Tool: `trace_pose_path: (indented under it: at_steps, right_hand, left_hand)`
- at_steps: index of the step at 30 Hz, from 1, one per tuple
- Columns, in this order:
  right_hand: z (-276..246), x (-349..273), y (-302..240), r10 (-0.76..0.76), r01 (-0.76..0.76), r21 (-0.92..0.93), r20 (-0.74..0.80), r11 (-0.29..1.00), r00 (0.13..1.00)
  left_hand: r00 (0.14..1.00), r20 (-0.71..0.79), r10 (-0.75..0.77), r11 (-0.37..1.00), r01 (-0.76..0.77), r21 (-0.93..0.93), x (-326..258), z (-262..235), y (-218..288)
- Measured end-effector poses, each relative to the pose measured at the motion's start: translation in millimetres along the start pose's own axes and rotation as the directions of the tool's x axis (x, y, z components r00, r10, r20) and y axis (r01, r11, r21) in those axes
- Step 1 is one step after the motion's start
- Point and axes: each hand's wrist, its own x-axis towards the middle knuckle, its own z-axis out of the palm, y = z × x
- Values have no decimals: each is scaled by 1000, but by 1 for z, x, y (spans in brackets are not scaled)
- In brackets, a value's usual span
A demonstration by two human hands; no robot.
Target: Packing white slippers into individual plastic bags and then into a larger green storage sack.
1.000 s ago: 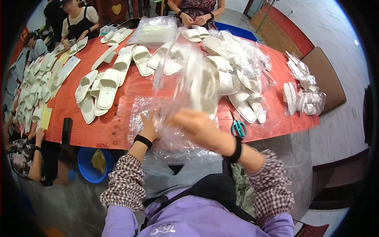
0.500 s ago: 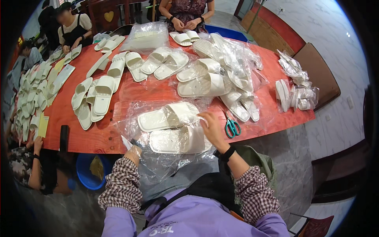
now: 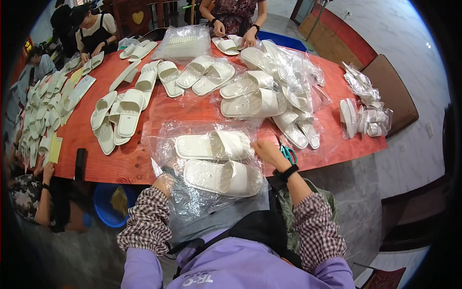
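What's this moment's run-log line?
left hand: at crinkled clear plastic | right hand: near white slide slippers | slippers: side by side

I see two white slide slippers (image 3: 219, 176) lying side by side, straps up, heels left, amid crinkled clear plastic (image 3: 192, 203).

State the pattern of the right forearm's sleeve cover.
The sleeve cover is a brownish-and-white check, best seen in the head view.

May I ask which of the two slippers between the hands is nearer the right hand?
The upper slipper: its toe end lies beside the right hand, while the lower slipper, nearer the body, is farther off.
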Motion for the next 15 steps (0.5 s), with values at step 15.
trace_pose_path:
  at_steps: [15]
  right_hand:
    - [43,77,23,284,-168,238,-630,957,723]
  left_hand:
    - [993,-2,-121,928,112,-356,-9,-55,-75]
